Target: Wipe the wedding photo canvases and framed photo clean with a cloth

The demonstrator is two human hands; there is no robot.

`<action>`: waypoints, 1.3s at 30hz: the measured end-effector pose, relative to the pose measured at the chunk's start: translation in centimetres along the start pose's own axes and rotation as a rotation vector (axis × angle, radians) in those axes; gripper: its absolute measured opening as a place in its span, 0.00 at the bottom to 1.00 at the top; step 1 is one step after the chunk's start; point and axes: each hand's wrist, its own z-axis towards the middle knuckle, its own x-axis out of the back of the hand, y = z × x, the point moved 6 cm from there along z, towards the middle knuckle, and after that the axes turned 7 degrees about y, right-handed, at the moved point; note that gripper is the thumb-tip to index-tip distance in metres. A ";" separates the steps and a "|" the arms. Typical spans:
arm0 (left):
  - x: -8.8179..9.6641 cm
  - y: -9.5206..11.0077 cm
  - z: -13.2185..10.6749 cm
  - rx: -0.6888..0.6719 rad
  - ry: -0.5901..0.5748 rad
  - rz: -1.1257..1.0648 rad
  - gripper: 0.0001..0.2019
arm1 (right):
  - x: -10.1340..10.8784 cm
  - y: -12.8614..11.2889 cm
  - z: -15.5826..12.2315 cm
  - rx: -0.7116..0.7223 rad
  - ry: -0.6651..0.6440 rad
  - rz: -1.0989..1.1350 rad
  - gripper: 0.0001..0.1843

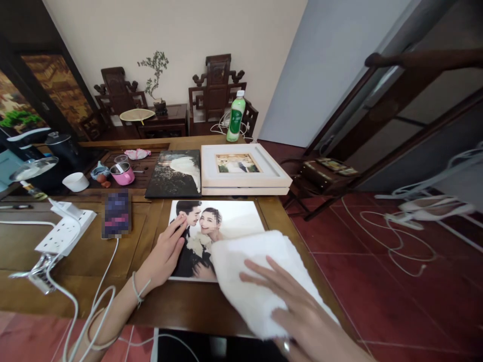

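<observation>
Your right hand (298,306) lies nearest, palm down with its fingers spread across a folded white cloth (245,251), not visibly clenching it. Beneath, the cloth covers the lower right part of the portrait panel (199,246) and spills past it onto the table (173,306). That panel lies flat in front of you, close to the table's near edge; your left hand (168,251) rests on its left side, fingers extended and nearly together, grasping nothing

To work the cloth well, spread the pressure evenly through your right fingers rather than digging in with the tips, since a glossy face could smear or scratch. A loose fold might catch the panel's corner, so tuck it under your palm. Let your left fingers brace the panel near its edge, light enough to leave no prints, and move them aside when the cloth needs that area. Mind the far side too: a dark picture panel (173,176) and a pale box frame (271,171) sit just beyond, so long strokes away from you could bump them
</observation>
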 end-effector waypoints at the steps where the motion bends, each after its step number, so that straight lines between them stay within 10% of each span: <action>1: 0.0 0.0 0.0 0.006 -0.003 0.000 0.23 | 0.3 -0.7 -0.4 0.017 -0.008 0.007 0.10; 7: -0.1 -0.1 0.0 -0.004 0.000 -0.002 0.23 | 0.8 -1.2 0.1 0.011 -0.048 0.053 0.11; 23: 0.0 -0.1 0.1 -0.005 -0.010 0.013 0.23 | -1.5 10.2 9.1 -0.158 0.056 0.010 0.08; 39: 0.1 0.0 -0.1 -0.037 0.026 -0.015 0.23 | -1.4 -3.3 0.4 0.046 0.062 0.029 0.09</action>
